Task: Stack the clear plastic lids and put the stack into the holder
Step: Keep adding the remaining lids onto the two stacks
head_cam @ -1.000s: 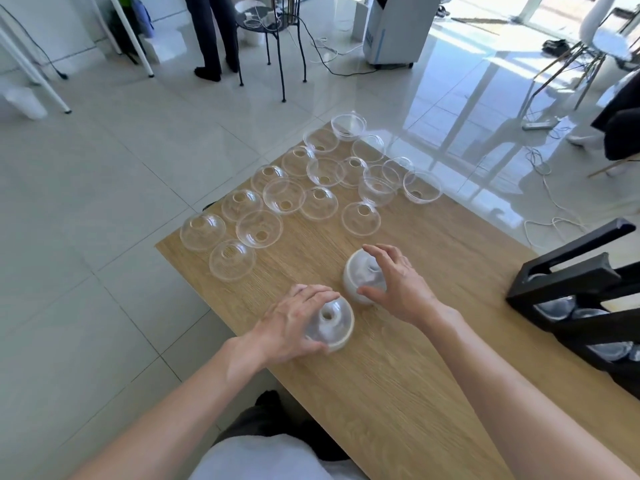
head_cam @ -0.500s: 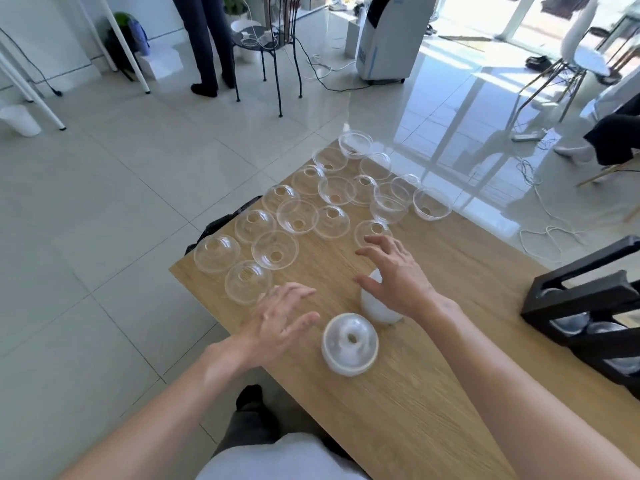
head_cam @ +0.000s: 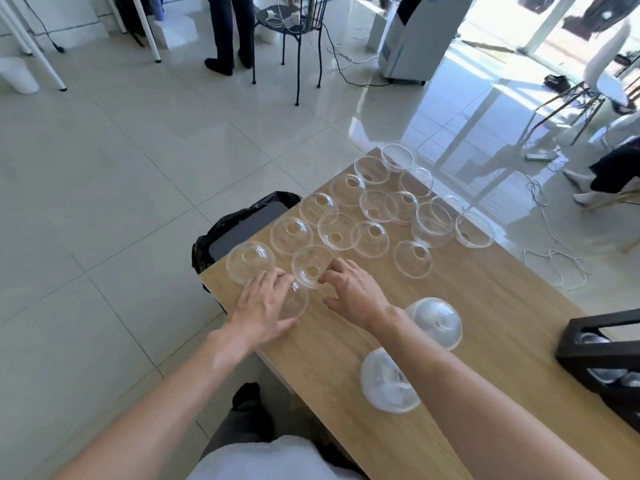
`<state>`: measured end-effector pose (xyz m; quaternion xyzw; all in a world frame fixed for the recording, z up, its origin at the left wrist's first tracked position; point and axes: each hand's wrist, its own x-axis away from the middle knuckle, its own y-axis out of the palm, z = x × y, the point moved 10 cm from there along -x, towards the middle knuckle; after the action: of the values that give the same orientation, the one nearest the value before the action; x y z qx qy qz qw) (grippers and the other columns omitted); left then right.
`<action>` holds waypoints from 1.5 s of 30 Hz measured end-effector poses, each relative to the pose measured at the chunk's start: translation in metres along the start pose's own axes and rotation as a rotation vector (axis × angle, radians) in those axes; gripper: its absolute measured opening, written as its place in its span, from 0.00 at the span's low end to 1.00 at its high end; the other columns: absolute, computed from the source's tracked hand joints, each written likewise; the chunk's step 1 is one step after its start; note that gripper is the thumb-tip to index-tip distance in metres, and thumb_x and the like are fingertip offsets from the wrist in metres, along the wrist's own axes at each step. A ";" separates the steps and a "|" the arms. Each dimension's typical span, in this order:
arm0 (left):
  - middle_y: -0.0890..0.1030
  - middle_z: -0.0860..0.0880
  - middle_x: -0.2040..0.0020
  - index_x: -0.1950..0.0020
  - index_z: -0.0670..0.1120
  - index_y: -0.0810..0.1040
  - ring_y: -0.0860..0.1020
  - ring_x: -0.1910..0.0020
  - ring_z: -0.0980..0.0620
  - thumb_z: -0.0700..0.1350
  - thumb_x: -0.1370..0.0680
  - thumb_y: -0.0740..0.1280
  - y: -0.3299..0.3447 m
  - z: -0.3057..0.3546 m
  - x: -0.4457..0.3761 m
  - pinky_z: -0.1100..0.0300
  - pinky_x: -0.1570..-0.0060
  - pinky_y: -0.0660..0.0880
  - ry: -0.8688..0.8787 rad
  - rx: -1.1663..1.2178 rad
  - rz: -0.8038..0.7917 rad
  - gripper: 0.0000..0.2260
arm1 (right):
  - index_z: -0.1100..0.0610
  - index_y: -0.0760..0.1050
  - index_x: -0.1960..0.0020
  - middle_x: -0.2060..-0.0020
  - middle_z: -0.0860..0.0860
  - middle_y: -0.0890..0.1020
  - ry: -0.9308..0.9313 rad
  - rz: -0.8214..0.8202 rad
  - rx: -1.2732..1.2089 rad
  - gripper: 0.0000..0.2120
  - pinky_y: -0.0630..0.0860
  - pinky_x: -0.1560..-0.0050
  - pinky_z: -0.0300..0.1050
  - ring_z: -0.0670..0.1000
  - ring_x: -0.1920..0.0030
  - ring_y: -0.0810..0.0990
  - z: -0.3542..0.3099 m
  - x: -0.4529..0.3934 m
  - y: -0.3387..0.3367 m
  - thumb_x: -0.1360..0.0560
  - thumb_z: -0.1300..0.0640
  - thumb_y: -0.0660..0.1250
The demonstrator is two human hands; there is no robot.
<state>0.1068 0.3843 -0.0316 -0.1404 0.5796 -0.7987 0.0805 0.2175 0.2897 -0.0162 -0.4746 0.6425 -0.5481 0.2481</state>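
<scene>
Several clear dome lids point(head_cam: 373, 238) lie spread over the far half of the wooden table point(head_cam: 491, 306). My left hand point(head_cam: 266, 306) lies spread over one lid point(head_cam: 298, 301) near the table's left edge, fingers fairly straight. My right hand point(head_cam: 353, 289) reaches beside it, fingertips touching the rim of another single lid point(head_cam: 310, 265). Two whitish stacks of lids stand behind my right forearm: one stack point(head_cam: 437, 320) to its right, a nearer stack point(head_cam: 384, 388) partly hidden by the arm. The black holder point(head_cam: 602, 348) sits at the right edge with lids inside.
A bin lined with a black bag point(head_cam: 242, 223) stands on the floor against the table's left edge. Cables point(head_cam: 554, 251) lie on the tiles beyond the table. A person's legs point(head_cam: 228, 32) and a metal chair point(head_cam: 298, 36) are far back.
Both hands have let go of the two stacks and moved forward and left to the single lids. The view has shifted left, so the stacks and holder sit lower right.
</scene>
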 end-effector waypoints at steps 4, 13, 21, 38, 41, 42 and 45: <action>0.64 0.49 0.26 0.22 0.52 0.60 0.66 0.27 0.49 0.60 0.26 0.73 0.012 -0.007 -0.006 0.55 0.27 0.63 -0.001 0.005 -0.036 0.38 | 0.54 0.83 0.45 0.47 0.49 0.81 0.014 0.126 -0.034 0.07 0.78 0.48 0.53 0.55 0.50 0.78 0.003 0.004 -0.010 0.21 0.58 0.69; 0.71 0.53 0.34 0.26 0.54 0.65 0.70 0.36 0.52 0.60 0.28 0.75 0.008 0.003 -0.007 0.58 0.39 0.72 0.055 0.067 -0.025 0.34 | 0.53 0.82 0.43 0.54 0.43 0.84 0.218 0.329 -0.511 0.06 0.78 0.50 0.40 0.45 0.56 0.82 0.042 0.059 -0.052 0.18 0.58 0.67; 0.71 0.54 0.35 0.27 0.55 0.66 0.71 0.37 0.53 0.60 0.28 0.76 0.002 0.033 -0.004 0.57 0.38 0.72 0.098 0.095 -0.020 0.34 | 0.56 0.78 0.46 0.63 0.48 0.86 0.575 0.149 -1.007 0.08 0.77 0.64 0.38 0.48 0.65 0.79 0.094 0.096 -0.025 0.17 0.65 0.62; 0.71 0.53 0.35 0.25 0.52 0.66 0.70 0.37 0.52 0.61 0.26 0.73 -0.015 -0.001 0.017 0.57 0.38 0.72 0.030 0.066 -0.022 0.34 | 0.45 0.58 0.20 0.27 0.52 0.64 0.249 -0.238 -0.055 0.45 0.72 0.33 0.57 0.57 0.30 0.65 0.026 0.050 0.034 0.30 0.43 0.77; 0.71 0.52 0.34 0.25 0.52 0.66 0.70 0.36 0.52 0.61 0.26 0.74 -0.016 -0.005 0.017 0.56 0.37 0.72 0.026 0.084 -0.022 0.34 | 0.44 0.58 0.21 0.29 0.50 0.65 0.267 -0.222 0.009 0.44 0.73 0.35 0.57 0.56 0.31 0.65 0.033 0.048 0.039 0.31 0.42 0.77; 0.71 0.52 0.34 0.25 0.52 0.67 0.70 0.36 0.52 0.61 0.26 0.74 -0.016 -0.005 0.017 0.56 0.37 0.72 0.024 0.088 -0.020 0.34 | 0.44 0.58 0.21 0.29 0.50 0.66 0.275 -0.208 -0.017 0.44 0.74 0.36 0.56 0.56 0.31 0.66 0.037 0.048 0.036 0.30 0.42 0.77; 0.71 0.53 0.34 0.25 0.52 0.66 0.70 0.36 0.52 0.62 0.26 0.74 -0.016 -0.001 0.014 0.57 0.36 0.72 0.027 0.091 -0.020 0.34 | 0.45 0.59 0.21 0.32 0.50 0.67 0.327 -0.113 -0.112 0.46 0.74 0.40 0.49 0.56 0.32 0.67 0.058 0.054 0.009 0.32 0.42 0.78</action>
<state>0.0940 0.3864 -0.0149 -0.1313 0.5425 -0.8267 0.0710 0.2398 0.2148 -0.0299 -0.4275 0.6763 -0.5943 0.0821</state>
